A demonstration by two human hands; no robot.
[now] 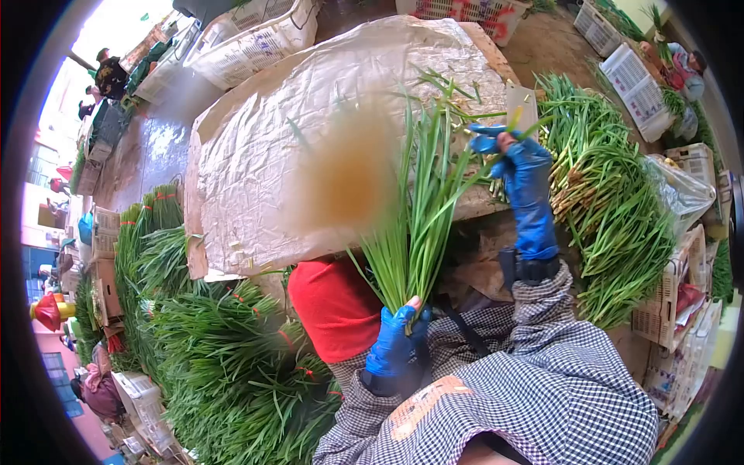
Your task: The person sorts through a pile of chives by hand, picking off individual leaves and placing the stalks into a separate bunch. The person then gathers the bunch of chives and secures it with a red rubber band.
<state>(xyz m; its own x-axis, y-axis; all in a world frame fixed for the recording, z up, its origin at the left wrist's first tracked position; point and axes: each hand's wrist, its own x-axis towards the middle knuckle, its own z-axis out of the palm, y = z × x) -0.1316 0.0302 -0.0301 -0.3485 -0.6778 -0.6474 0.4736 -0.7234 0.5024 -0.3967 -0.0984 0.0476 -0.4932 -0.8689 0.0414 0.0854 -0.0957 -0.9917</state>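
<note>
While the left hand (399, 333) grips them, slender bright-green chives (415, 232) fan out beyond it, the right hand (521, 163) pinching a yellow-tinged leaf (533, 129)!

Print on white crate (637, 91), red marks on slatted crate (500, 17), all illegible

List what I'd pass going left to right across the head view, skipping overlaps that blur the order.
Bundled greens → left hand → right hand → loose greens → plastic bag.
</note>
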